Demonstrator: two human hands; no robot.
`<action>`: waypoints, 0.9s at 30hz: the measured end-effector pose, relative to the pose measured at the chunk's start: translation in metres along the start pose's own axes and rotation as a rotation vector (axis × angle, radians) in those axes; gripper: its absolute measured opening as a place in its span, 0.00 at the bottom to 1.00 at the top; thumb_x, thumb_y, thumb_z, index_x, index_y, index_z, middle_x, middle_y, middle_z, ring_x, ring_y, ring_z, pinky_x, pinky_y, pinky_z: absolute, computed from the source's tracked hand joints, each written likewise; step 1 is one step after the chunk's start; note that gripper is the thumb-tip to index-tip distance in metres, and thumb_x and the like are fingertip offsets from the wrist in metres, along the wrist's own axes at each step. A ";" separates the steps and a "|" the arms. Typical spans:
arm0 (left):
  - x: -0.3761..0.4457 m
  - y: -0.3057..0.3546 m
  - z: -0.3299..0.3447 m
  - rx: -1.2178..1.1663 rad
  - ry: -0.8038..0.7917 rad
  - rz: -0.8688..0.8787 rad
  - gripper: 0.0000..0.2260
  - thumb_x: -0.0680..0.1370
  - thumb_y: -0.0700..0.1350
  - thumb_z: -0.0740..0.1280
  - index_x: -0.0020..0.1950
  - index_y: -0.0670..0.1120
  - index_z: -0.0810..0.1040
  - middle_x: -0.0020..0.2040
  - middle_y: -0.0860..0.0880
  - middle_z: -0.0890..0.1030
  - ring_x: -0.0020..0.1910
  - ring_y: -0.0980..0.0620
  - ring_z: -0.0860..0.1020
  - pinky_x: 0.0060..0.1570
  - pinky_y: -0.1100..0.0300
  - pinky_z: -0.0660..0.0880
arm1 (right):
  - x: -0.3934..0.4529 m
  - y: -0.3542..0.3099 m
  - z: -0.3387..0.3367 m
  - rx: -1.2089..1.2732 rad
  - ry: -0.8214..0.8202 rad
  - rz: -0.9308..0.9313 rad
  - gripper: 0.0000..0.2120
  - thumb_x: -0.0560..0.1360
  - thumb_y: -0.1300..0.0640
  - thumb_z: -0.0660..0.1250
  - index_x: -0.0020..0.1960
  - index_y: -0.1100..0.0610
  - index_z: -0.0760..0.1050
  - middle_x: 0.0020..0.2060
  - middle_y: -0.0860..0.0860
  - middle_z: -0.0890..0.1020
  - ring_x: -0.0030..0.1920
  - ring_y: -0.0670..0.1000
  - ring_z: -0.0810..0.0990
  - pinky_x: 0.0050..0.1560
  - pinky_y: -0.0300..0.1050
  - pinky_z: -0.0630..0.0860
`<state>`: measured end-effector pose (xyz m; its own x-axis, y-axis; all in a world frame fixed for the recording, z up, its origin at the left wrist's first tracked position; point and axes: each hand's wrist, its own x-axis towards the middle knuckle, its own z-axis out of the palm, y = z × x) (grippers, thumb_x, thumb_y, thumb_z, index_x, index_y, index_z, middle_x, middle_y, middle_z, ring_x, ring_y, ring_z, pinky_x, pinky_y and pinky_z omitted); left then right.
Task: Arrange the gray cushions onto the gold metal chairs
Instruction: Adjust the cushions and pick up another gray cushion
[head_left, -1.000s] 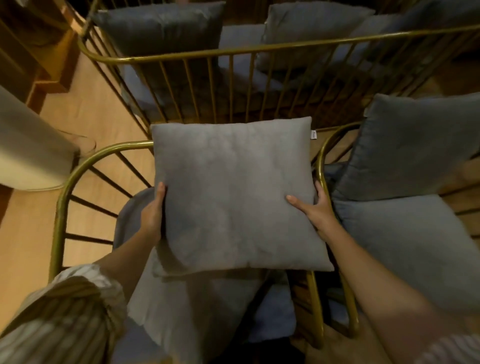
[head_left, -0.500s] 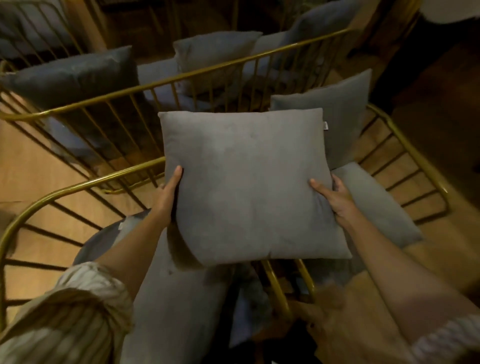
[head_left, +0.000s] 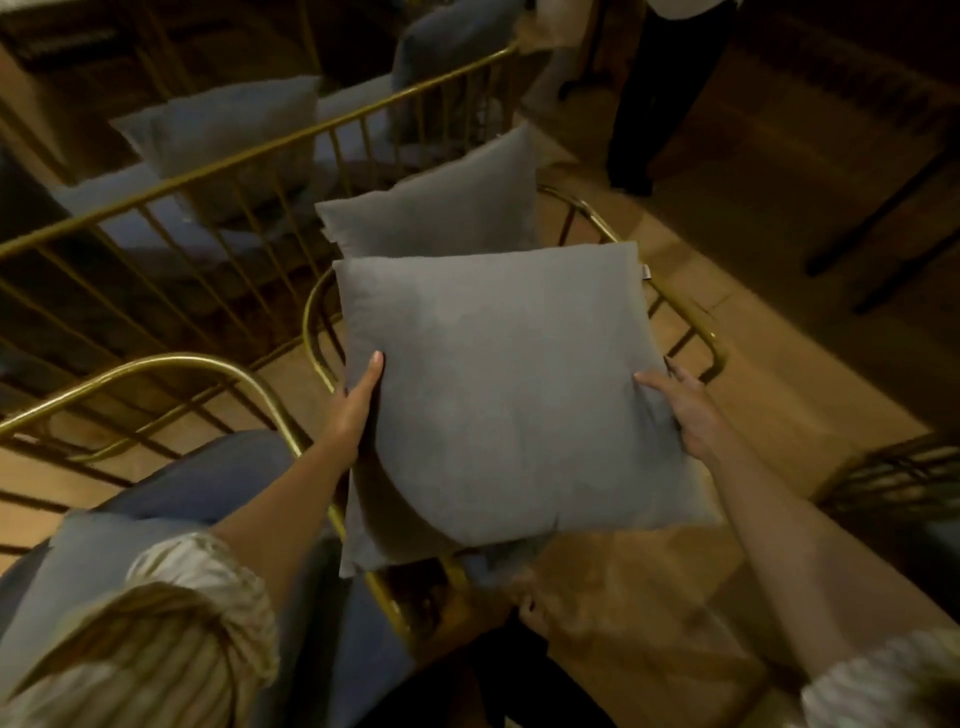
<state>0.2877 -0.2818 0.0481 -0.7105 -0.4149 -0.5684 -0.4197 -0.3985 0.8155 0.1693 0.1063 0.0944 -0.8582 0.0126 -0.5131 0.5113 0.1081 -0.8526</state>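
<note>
1. I see the gray cushion (head_left: 514, 395) at frame centre, held above the gold chair (head_left: 691, 317).
2. My left hand (head_left: 353, 410) and right hand (head_left: 685, 410) clasp its side edges.
3. A second cushion (head_left: 441, 208) already leans behind it.
4. Risk, I judge: released crooked, it slides off toward the wooden floor (head_left: 779, 395).

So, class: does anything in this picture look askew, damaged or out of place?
Nothing stands out. Both hands, left hand and right hand, hold a gray cushion over a gold chair where another cushion already leans upright.
</note>
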 end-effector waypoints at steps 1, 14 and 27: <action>0.004 -0.004 0.017 0.002 -0.010 0.001 0.51 0.56 0.75 0.75 0.73 0.53 0.72 0.66 0.50 0.80 0.65 0.44 0.78 0.67 0.42 0.73 | 0.013 0.001 -0.015 -0.003 0.012 0.017 0.29 0.73 0.55 0.74 0.72 0.54 0.70 0.61 0.53 0.81 0.54 0.55 0.82 0.55 0.53 0.79; 0.046 -0.063 0.133 0.473 -0.043 0.044 0.56 0.62 0.60 0.81 0.81 0.51 0.52 0.80 0.49 0.60 0.78 0.43 0.60 0.75 0.41 0.59 | 0.144 -0.003 -0.055 -0.373 -0.246 0.084 0.50 0.64 0.42 0.80 0.78 0.46 0.58 0.68 0.48 0.74 0.65 0.55 0.75 0.63 0.56 0.74; -0.017 -0.089 0.112 0.765 0.010 0.154 0.46 0.73 0.60 0.72 0.82 0.51 0.49 0.82 0.47 0.52 0.81 0.43 0.49 0.77 0.41 0.52 | 0.078 0.048 0.003 -0.875 0.143 -0.391 0.33 0.75 0.45 0.70 0.72 0.60 0.66 0.72 0.61 0.69 0.74 0.64 0.65 0.73 0.64 0.62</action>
<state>0.2737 -0.1480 -0.0027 -0.7889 -0.4282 -0.4408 -0.5922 0.3380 0.7315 0.1268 0.1094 0.0127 -0.9874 -0.0670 -0.1431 0.0241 0.8311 -0.5556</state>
